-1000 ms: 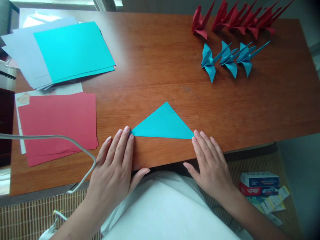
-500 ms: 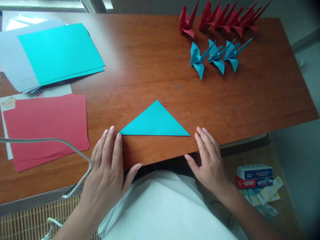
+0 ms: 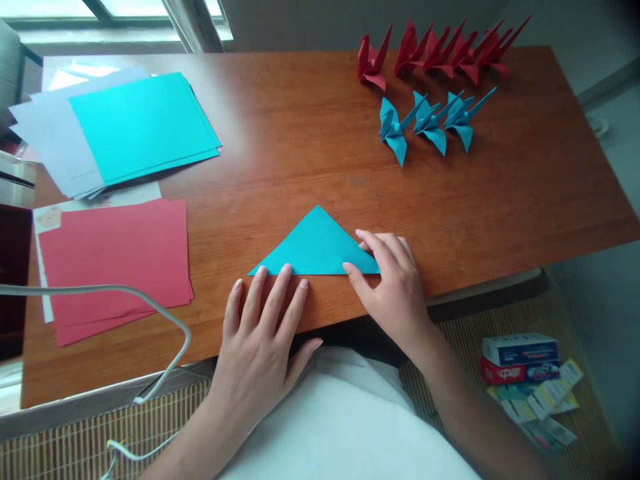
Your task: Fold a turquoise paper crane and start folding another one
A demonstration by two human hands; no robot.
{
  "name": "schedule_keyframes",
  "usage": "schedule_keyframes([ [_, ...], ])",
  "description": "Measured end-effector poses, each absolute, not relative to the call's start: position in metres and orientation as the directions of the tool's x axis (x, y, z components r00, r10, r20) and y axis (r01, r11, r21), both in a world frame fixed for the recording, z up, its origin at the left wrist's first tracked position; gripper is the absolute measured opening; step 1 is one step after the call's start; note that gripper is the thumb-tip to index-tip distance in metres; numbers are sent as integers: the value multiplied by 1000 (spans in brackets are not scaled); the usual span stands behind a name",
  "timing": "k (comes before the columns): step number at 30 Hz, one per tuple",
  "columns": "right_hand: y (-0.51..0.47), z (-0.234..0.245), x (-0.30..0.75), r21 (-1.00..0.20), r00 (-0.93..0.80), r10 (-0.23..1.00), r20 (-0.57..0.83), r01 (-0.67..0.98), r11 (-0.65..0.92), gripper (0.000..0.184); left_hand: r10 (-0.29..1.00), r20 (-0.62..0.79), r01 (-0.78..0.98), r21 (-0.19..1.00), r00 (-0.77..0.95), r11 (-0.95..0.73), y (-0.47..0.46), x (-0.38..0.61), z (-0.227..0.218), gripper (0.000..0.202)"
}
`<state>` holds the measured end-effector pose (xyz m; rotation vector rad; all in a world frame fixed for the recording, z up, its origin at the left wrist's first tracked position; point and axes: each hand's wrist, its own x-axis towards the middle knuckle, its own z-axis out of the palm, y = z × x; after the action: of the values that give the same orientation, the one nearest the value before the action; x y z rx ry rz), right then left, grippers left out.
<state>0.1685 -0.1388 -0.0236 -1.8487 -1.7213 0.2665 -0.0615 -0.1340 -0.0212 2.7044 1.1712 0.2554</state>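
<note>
A teal paper folded into a triangle (image 3: 313, 248) lies flat near the front edge of the wooden table (image 3: 310, 147), its long edge toward me. My left hand (image 3: 263, 333) rests flat and open on the table, fingertips touching the triangle's long edge. My right hand (image 3: 393, 287) has thumb and fingers closed on the triangle's right corner.
At the left lie a stack of red sheets (image 3: 117, 263) and a stack of teal sheets (image 3: 143, 123) over pale lilac ones (image 3: 47, 143). Red paper cranes (image 3: 435, 50) and three blue cranes (image 3: 430, 120) stand at the back right. A grey cable (image 3: 150, 310) loops over the front left. Small boxes (image 3: 523, 360) lie on the floor mat.
My right hand moved left from beside the triangle onto its right corner and closed on it. My left hand shifted right along the long edge.
</note>
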Motion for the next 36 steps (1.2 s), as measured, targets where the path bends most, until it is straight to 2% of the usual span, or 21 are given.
schedule_keyframes([
  [3, -136, -19, 170, -650, 188, 961, 204, 760, -11, 35, 736, 84, 703, 240, 672, -670, -135, -62, -21, 72],
  [7, -144, -11, 173, -745, 130, 974, 184, 665, 52, 9, 727, 115, 685, 266, 676, -679, -133, -63, -22, 72],
  [9, -149, -6, 171, -699, 114, 956, 270, 706, 114, 6, 712, 150, 651, 310, 686, -693, -127, -63, -22, 71],
  [11, -156, -2, 164, -562, 121, 904, 410, 814, 146, 9, 713, 215, 610, 390, 668, -689, -121, -63, -19, 69],
  [13, -163, 2, 154, -432, 90, 866, 492, 889, 153, 11, 746, 317, 580, 480, 585, -658, -115, -63, -12, 67],
  [16, -174, 1, 133, -388, 62, 889, 454, 912, 134, 15, 753, 469, 542, 522, 463, -658, -112, -60, 6, 66],
  [18, -180, -4, 118, -393, 37, 920, 389, 910, 130, 13, 697, 517, 503, 483, 497, -717, -114, -56, 18, 56],
  [20, -183, -11, 105, -391, 19, 933, 359, 911, 132, 6, 613, 509, 446, 421, 604, -790, -115, -51, 26, 45],
  [22, -185, -16, 96, -390, 4, 939, 343, 910, 139, 14, 574, 403, 457, 354, 713, -816, -114, -48, 26, 36],
  [24, -185, -18, 92, -387, -19, 953, 304, 911, 142, 20, 655, 248, 587, 299, 714, -753, -111, -48, 21, 30],
  [27, -185, -15, 94, -396, -60, 971, 230, 906, 150, 16, 711, 122, 681, 217, 692, -700, -104, -53, 7, 37],
  [30, -181, -11, 102, -414, -106, 974, 199, 892, 181, 20, 705, 102, 682, 186, 702, -707, -100, -60, -7, 42],
  [33, -170, -9, 116, -412, -188, 960, 208, 873, 260, 15, 675, 90, 654, 187, 732, -733, -97, -63, -15, 46],
  [36, -154, -11, 135, -348, -352, 911, 215, 844, 408, 31, 638, 91, 611, 213, 764, -762, -92, -65, -19, 47],
])
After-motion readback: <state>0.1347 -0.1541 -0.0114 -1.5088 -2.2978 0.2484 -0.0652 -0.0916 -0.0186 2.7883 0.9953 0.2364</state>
